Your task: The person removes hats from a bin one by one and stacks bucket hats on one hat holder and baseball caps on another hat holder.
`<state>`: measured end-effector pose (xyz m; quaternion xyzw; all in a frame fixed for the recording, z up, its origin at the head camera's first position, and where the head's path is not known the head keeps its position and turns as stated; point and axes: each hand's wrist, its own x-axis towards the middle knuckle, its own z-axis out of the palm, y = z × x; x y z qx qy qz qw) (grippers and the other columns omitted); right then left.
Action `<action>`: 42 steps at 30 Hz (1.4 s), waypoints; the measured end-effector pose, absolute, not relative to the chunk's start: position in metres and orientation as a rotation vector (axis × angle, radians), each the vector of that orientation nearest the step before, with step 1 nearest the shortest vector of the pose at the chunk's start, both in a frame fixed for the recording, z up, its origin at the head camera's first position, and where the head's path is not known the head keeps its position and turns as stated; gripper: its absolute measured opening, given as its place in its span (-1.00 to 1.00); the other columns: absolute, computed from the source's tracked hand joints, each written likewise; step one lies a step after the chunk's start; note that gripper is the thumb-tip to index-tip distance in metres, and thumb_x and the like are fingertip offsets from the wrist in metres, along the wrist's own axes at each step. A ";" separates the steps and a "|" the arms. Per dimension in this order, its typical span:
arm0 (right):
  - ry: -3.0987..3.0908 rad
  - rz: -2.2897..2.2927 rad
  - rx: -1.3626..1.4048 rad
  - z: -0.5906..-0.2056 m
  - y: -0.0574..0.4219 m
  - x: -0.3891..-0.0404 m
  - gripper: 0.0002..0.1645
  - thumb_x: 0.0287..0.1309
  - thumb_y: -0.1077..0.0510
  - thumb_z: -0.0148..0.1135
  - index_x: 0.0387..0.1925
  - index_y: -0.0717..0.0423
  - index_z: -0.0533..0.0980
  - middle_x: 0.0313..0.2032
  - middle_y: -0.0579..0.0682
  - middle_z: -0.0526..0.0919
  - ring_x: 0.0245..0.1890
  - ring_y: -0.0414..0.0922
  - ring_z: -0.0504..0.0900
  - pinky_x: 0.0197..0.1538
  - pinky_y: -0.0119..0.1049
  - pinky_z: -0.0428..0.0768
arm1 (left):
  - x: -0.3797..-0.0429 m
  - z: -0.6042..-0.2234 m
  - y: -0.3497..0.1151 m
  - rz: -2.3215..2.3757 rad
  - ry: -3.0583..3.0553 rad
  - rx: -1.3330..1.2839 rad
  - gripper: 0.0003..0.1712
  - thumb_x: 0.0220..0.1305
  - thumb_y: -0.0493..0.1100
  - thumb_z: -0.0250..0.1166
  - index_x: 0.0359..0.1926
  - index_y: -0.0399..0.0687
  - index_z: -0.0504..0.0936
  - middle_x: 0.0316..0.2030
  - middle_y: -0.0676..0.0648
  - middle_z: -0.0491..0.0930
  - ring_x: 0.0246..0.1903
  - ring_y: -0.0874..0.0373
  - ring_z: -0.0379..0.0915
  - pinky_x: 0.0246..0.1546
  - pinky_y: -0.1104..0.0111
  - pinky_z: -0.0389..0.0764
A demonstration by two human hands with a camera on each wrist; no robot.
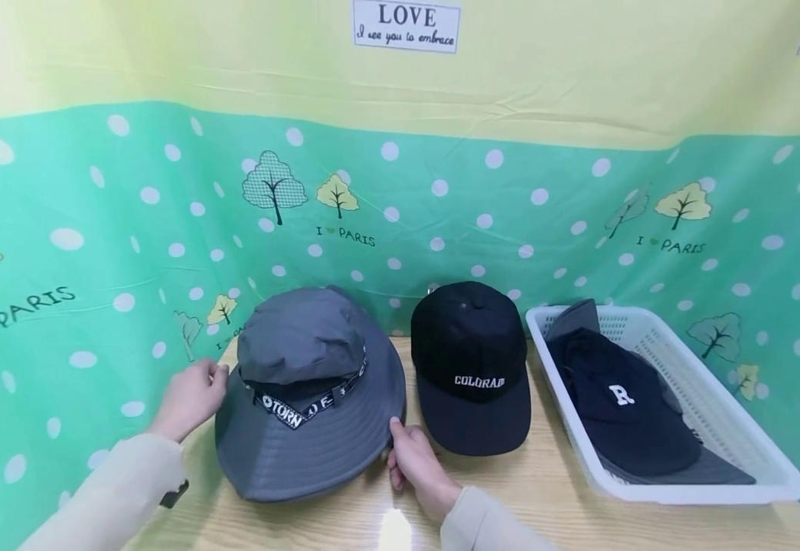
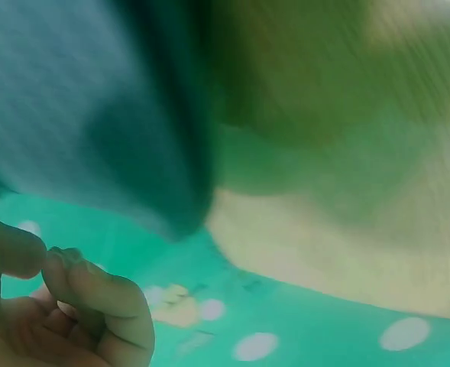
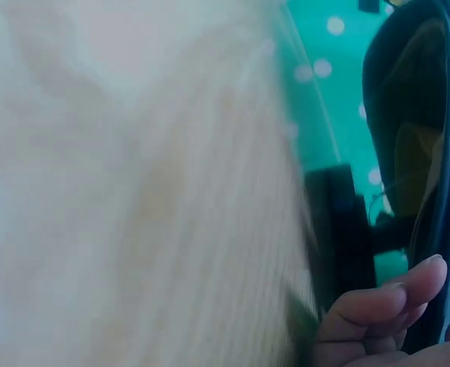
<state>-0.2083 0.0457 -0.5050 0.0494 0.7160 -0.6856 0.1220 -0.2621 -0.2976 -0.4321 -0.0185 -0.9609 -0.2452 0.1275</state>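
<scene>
A grey bucket hat [image 1: 296,337] with a lettered black-and-white band sits at the left of the wooden table, its wide brim slanting down to the front. On the brim's right front edge my right hand [image 1: 416,463] pinches, thumb above and curled fingers beneath. The brim [image 3: 442,168] stands edge-on in the right wrist view, with the right fingers [image 3: 370,310] against its underside. At the brim's left edge is my left hand [image 1: 193,398]; its fingers [image 2: 106,294] curl loosely near the thumb, with no fabric between them in the left wrist view.
A black cap [image 1: 471,360] with white lettering stands just right of the hat. Farther right, a white plastic basket [image 1: 737,428] holds a dark cap with a letter R [image 1: 620,413] over other grey headwear. A green and yellow patterned cloth [image 1: 441,207] hangs behind the table [image 1: 510,497].
</scene>
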 end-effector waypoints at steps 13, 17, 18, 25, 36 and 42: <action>2.055 -1.922 -0.094 -0.479 0.089 -0.175 -0.70 0.30 0.04 0.06 -0.23 0.25 0.38 -0.67 -0.09 0.38 -0.81 -0.24 0.34 -0.64 -0.43 0.31 | -0.214 -0.400 -0.249 -0.764 -2.567 -0.208 -0.75 0.36 -0.18 0.10 -0.50 -0.10 0.50 -0.71 0.07 0.36 -0.75 0.24 0.22 -0.73 0.40 0.28; 2.071 -1.881 -0.179 -0.470 0.108 -0.168 -0.77 0.28 0.11 0.08 -0.34 0.24 0.41 -0.67 -0.07 0.37 -0.80 -0.23 0.34 -0.65 -0.42 0.34 | -0.206 -0.394 -0.240 -0.741 -2.486 -0.259 -0.76 0.31 -0.20 0.16 -0.53 -0.04 0.49 -0.73 0.13 0.35 -0.76 0.30 0.20 -0.61 0.38 0.28; 2.075 -1.869 -0.190 -0.467 0.113 -0.166 -0.77 0.27 0.12 0.09 -0.37 0.24 0.40 -0.67 -0.07 0.38 -0.80 -0.22 0.34 -0.65 -0.42 0.36 | -0.204 -0.393 -0.237 -0.744 -2.470 -0.268 -0.77 0.30 -0.21 0.18 -0.53 -0.03 0.49 -0.73 0.14 0.35 -0.76 0.31 0.20 -0.60 0.38 0.28; 2.154 -1.787 -0.244 -0.451 0.151 -0.162 -0.75 0.29 0.13 0.10 -0.41 0.24 0.40 -0.67 -0.06 0.37 -0.77 -0.19 0.34 -0.65 -0.39 0.39 | -0.193 -0.386 -0.216 -0.742 -2.443 -0.364 -0.81 0.24 -0.24 0.25 -0.51 0.03 0.51 -0.70 0.20 0.36 -0.72 0.35 0.21 -0.69 0.45 0.30; 2.379 -1.638 -0.211 -0.422 0.210 -0.164 -0.73 0.33 0.08 0.09 -0.37 0.24 0.40 -0.64 -0.04 0.38 -0.75 -0.17 0.38 -0.62 -0.30 0.46 | -0.189 -0.379 -0.182 -0.736 -2.376 -0.536 -0.70 0.14 -0.27 0.31 -0.56 0.16 0.42 -0.69 0.27 0.28 -0.67 0.40 0.21 -0.61 0.48 0.30; 2.508 -1.550 -0.184 -0.404 0.239 -0.166 -0.72 0.33 0.09 0.08 -0.31 0.30 0.44 -0.63 0.00 0.40 -0.73 -0.14 0.41 -0.61 -0.28 0.48 | -0.189 -0.378 -0.159 -0.745 -2.407 -0.607 -0.68 0.13 -0.23 0.32 -0.56 0.24 0.39 -0.68 0.29 0.26 -0.66 0.41 0.19 -0.61 0.50 0.28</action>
